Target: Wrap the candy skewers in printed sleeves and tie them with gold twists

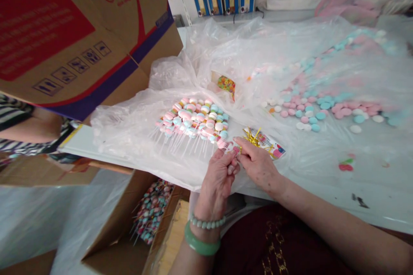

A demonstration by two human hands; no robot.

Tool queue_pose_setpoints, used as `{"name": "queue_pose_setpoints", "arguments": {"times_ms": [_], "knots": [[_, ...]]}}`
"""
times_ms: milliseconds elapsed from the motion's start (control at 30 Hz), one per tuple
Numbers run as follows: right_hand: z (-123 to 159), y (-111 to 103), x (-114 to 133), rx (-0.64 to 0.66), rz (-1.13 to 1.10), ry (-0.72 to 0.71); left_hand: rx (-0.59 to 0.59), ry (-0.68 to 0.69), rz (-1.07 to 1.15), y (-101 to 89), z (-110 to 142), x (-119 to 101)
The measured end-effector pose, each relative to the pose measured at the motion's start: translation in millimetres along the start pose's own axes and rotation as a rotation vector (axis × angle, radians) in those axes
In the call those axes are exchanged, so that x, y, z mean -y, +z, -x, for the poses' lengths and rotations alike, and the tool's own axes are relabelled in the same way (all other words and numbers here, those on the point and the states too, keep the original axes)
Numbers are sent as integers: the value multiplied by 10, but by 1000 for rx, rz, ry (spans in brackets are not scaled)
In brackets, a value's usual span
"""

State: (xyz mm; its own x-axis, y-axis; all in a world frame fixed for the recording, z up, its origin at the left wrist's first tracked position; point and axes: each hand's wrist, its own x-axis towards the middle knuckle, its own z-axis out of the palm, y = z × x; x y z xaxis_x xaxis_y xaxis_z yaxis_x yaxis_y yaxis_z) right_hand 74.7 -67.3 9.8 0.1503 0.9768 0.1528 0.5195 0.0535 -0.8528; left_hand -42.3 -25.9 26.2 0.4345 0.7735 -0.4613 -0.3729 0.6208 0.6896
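**Inspection: Both Hands Gripping Pink Piece at Lollipop Pile**

Left hand [217,176] and right hand [258,165] pinch a small pink piece [235,149], its exact form unclear, just beside the pile of round pastel lollipops [190,120]. Crinkled clear plastic sheeting [129,124] lies beneath the pile; gold twist ties [253,137] lie just beyond it.

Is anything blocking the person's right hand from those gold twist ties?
Nothing visible does. The right hand sits right beside the gold twist ties, which lie on a printed card, with no object between them.
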Motion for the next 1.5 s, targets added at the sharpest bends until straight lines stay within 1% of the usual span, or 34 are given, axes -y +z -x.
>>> {"name": "queue_pose_setpoints", "arguments": {"times_ms": [100,167,300,367,467,533,567,600,633,667,700,733,800,833,867,900,933,967,1033,1067,1100,1133,1200,1233,1267,1300,1333,1367,1400,1433,1467,1500], "knots": [[-8,4,-56,-4,14,-156,-21,-34,9,16,16,6],[17,-9,-62,-11,54,-228,-50,-52,23,-2,23,-18],[93,-6,7,-2,165,-358,-125,8,124,-32,-11,-26],[119,21,63,-33,287,-378,-170,21,164,-11,-39,-5],[109,68,139,-119,529,-363,-210,31,186,68,-58,29],[62,85,171,-126,617,-386,-191,65,211,124,-47,40],[29,86,181,-113,616,-387,-165,65,224,143,-34,40],[-7,81,187,-95,578,-365,-133,49,234,153,-18,36],[-43,72,191,-72,496,-309,-101,19,235,150,1,27],[-76,61,193,-36,362,-218,-73,-14,220,136,22,15],[-102,49,193,26,173,-103,-51,-36,191,113,42,1],[-120,37,189,113,-54,23,-34,-26,151,84,60,-16],[-128,16,171,325,-533,268,11,55,43,20,87,-49],[-120,3,157,405,-728,369,38,100,-17,-8,94,-65],[-106,-14,142,451,-860,445,67,132,-75,-29,98,-79],[-90,-38,130,459,-915,487,94,149,-127,-44,97,-90],[-74,-69,122,427,-894,487,108,164,-169,-52,94,-99],[-63,-108,122,346,-811,448,100,190,-203,-54,88,-103],[-63,-195,146,83,-559,291,54,270,-269,-39,77,-100],[-76,-234,169,-46,-459,209,45,289,-308,-24,73,-91],[-97,-264,197,-130,-414,153,63,270,-351,-4,71,-78],[-124,-281,225,-146,-433,133,103,214,-390,18,71,-60],[-182,-271,270,-62,-610,184,179,64,-435,68,73,-10],[-209,-250,281,-46,-716,233,171,25,-446,91,72,20],[-233,-226,282,-81,-808,281,117,35,-460,109,70,50],[-254,-206,270,-145,-873,321,26,93,-482,121,65,78],[-272,-198,244,-198,-908,346,-77,180,-512,125,60,101],[-288,-208,201,-211,-907,358,-168,278,-548,120,53,117],[-305,-240,142,-181,-869,355,-239,368,-581,108,45,124],[-325,-293,65,-146,-779,330,-282,432,-603,90,38,120],[-348,-366,-25,-110,-638,283,-302,463,-603,68,30,106],[-374,-450,-127,-113,-447,201,-307,457,-579,44,23,84]]}}
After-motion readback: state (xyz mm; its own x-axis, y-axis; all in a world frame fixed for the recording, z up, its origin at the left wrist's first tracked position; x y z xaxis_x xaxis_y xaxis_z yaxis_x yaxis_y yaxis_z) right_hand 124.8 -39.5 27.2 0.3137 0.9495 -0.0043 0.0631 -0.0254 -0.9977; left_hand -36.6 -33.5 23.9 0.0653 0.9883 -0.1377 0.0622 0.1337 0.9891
